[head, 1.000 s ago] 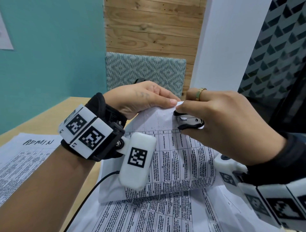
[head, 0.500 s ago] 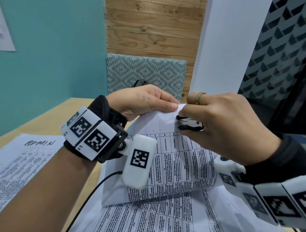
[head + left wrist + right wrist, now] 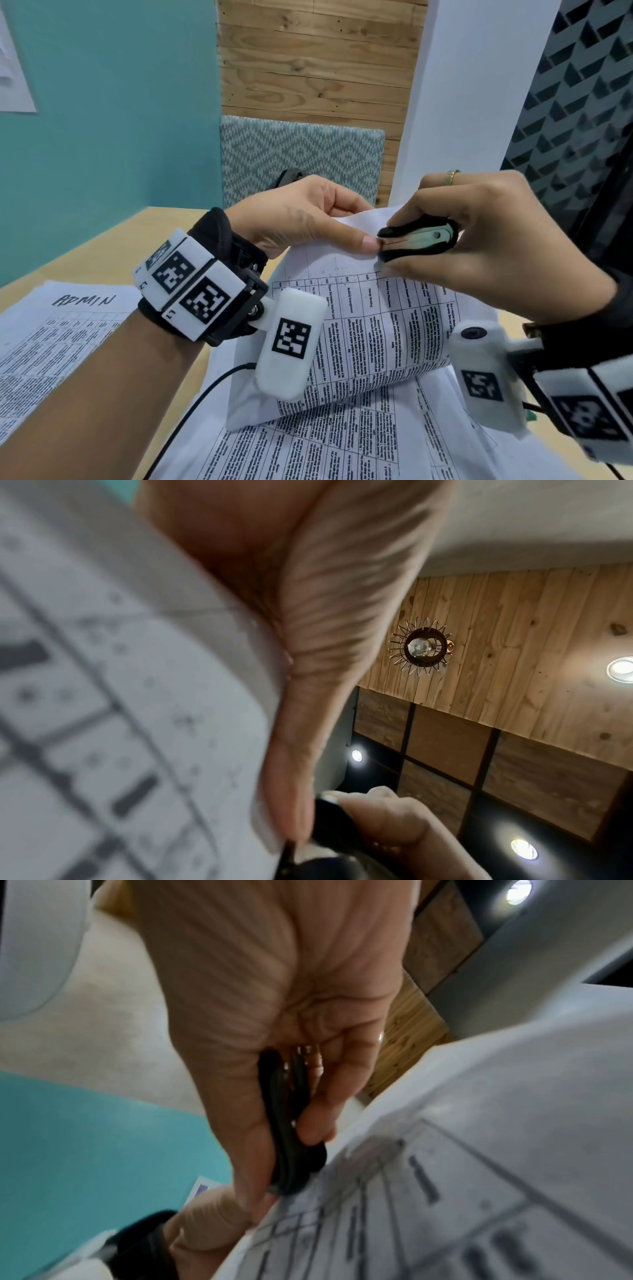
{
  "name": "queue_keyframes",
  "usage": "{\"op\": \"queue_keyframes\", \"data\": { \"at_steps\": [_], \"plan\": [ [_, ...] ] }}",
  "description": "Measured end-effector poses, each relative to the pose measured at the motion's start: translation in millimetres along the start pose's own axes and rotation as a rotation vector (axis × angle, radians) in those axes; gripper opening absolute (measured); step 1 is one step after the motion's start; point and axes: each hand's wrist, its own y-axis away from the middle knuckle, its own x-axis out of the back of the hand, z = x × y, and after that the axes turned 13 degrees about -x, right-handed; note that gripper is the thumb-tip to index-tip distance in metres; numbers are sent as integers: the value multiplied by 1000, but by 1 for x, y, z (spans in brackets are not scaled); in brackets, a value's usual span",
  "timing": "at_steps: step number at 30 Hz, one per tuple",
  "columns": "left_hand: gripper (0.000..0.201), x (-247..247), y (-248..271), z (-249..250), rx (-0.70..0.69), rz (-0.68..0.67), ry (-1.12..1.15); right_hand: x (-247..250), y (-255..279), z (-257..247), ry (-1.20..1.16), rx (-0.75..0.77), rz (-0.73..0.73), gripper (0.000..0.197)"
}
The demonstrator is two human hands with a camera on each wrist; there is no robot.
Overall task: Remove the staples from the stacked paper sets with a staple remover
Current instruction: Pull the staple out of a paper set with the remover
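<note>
A printed paper set (image 3: 370, 329) with tables of small text is lifted off the desk by its top edge. My left hand (image 3: 308, 219) pinches that top edge, thumb on the front. My right hand (image 3: 486, 240) squeezes a black and pale staple remover (image 3: 416, 240) whose jaws stand closed at the top edge, right beside my left thumb tip. In the right wrist view the staple remover (image 3: 291, 1134) meets the paper (image 3: 462, 1191) at its edge. In the left wrist view the paper (image 3: 120, 696) fills the left side. The staple itself is hidden.
More printed sheets (image 3: 308, 452) lie under the lifted set on the wooden desk (image 3: 85, 253). A sheet marked ADMIN (image 3: 58, 329) lies at the left. A patterned chair back (image 3: 301, 157) stands behind the desk. A black cable (image 3: 191, 407) runs from my left wrist.
The staple remover has turned so that its side shows and has shifted left along the top edge toward my left thumb. Both hands still hold the lifted set.
</note>
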Motion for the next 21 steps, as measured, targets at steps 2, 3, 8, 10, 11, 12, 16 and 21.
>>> {"op": "queue_keyframes", "data": {
  "at_steps": [2,3,8,10,11,12,16,21],
  "plan": [
    [24,0,0,0,-17,10,9,3,-1,1,-77,-28,-10,29],
    [24,0,0,0,-23,13,16,4,-1,2,-107,-38,-11,30],
    [25,-2,0,2,-40,-1,34,7,-1,5,-219,-84,-22,33],
    [26,-4,0,2,-53,7,24,7,-1,5,-255,-107,-21,33],
    [27,-5,0,3,-57,22,6,8,-1,6,-270,-119,-19,32],
    [26,-7,-1,4,-59,43,-16,8,-1,6,-282,-128,-16,32],
    [20,-13,-3,4,-62,102,-148,7,-2,7,-254,-144,-12,35],
    [16,0,0,4,28,132,-354,11,0,4,-108,-141,-11,26]
  ]
}}
